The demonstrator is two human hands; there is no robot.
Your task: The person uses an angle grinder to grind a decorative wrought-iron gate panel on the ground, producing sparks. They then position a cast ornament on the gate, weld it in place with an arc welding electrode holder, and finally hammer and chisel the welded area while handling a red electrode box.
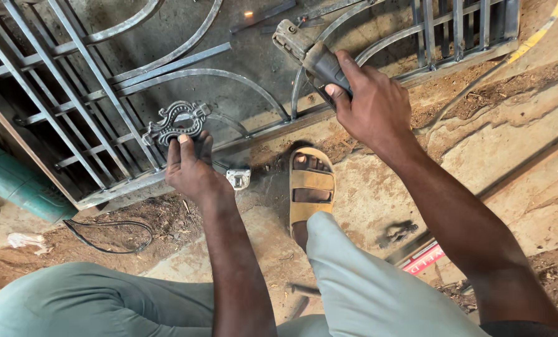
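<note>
My left hand (190,167) pinches an ornate cast scroll piece (174,122) against the metal gate frame (185,75) | my right hand (369,106) grips an angle grinder (309,57) above it | my sandalled foot (311,187) rests on the dirt floor (510,162) between them.

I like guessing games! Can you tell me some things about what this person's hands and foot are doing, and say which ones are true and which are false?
1. The left hand holds a curly metal ornament against the gate frame. True.
2. The right hand is empty. False: it grips a power tool.
3. The foot wears a tan sandal. True.
4. A green cylinder lies at the far right. False: it lies at the left edge.
5. A black cable lies on the dirt near the knee. True.
</note>
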